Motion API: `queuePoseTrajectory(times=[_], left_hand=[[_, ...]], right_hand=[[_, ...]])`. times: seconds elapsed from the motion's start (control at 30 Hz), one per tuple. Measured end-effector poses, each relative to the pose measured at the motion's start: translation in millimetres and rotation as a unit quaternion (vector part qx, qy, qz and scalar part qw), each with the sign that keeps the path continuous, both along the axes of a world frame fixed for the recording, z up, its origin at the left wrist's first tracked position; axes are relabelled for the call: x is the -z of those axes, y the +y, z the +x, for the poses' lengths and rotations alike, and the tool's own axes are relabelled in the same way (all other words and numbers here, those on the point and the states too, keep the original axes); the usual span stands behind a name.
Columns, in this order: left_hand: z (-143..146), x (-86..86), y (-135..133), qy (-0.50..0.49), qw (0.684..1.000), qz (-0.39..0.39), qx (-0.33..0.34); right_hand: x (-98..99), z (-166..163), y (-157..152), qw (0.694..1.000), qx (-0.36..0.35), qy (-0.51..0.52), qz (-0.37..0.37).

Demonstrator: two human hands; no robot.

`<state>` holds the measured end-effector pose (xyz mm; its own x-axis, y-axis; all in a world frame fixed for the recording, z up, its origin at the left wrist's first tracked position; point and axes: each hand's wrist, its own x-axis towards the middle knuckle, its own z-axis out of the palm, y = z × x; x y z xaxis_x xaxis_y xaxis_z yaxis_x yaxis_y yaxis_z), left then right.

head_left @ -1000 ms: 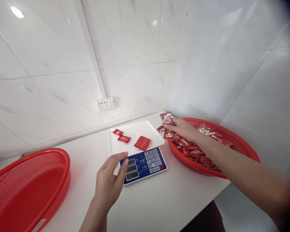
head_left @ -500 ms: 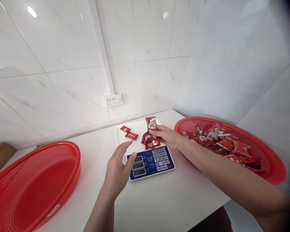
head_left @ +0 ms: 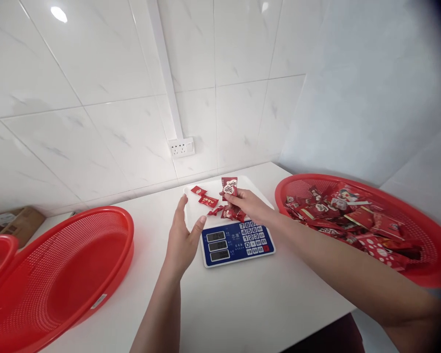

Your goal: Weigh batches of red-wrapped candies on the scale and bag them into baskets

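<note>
Between the thumb and fingers of my right hand [head_left: 248, 202] is a red snack packet [head_left: 230, 186] with a white patch and dark lettering, held above the scale's tray. Below it, more red packets [head_left: 232, 213] lie on the white tray [head_left: 196, 213] of a digital scale. Two small red packets [head_left: 208, 201] rest farther left on that tray. My left hand [head_left: 183, 240] hovers by the tray's left edge, fingers and thumb apart, with nothing in it. The scale's blue panel [head_left: 238, 241] has small displays on the left and a keypad on the right.
At right stands a red perforated basket [head_left: 284, 184] filled with red packets [head_left: 353, 215]. A large red basket [head_left: 127, 235] sits at left, with another red basket [head_left: 7, 241] beside it and a cardboard box [head_left: 29, 223] behind. A wall socket [head_left: 182, 147] is behind the table.
The camera view has shifted slightly. My right hand still holds the packet, and the packets beneath it now lie lower on the tray. My left hand has moved toward the tray's left edge.
</note>
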<state>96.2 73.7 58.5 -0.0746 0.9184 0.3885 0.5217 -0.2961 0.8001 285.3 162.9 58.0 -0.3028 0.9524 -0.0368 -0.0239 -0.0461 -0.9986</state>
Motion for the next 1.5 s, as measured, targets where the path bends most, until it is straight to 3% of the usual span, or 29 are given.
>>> queuePoseTrajectory(times=[0.3,0.5,0.73,0.87,1.0,1.13,1.33,1.5], left_hand=[[0,-9.5,-8,-0.03,0.999,0.02,-0.003],[3,-11.7,-10,-0.027,0.997,0.066,0.01],[6,-10.0,-10,-0.023,0.997,0.072,0.027],[6,-10.0,-10,-0.02,0.997,0.067,0.026],[6,-9.1,-9,-0.021,0.997,0.066,0.023],[6,-7.5,-7,-0.04,0.995,0.089,0.011],[4,-8.3,-2,-0.046,0.994,0.101,-0.014],[5,-6.4,32,0.026,0.999,0.046,-0.011]], right_hand=[[-7.2,7,2,0.988,0.127,0.041,0.071],[-2.4,15,-7,0.981,0.134,0.032,0.135],[0.4,8,-5,0.981,0.139,0.032,0.134],[2.4,7,-6,0.98,0.147,-0.05,0.123],[7.6,24,-33,0.964,0.162,-0.16,0.136],[34.1,49,-77,0.966,0.126,-0.197,0.114],[103.0,65,-129,0.988,-0.031,-0.153,0.005],[126.3,64,-145,0.983,-0.07,-0.161,0.057]])
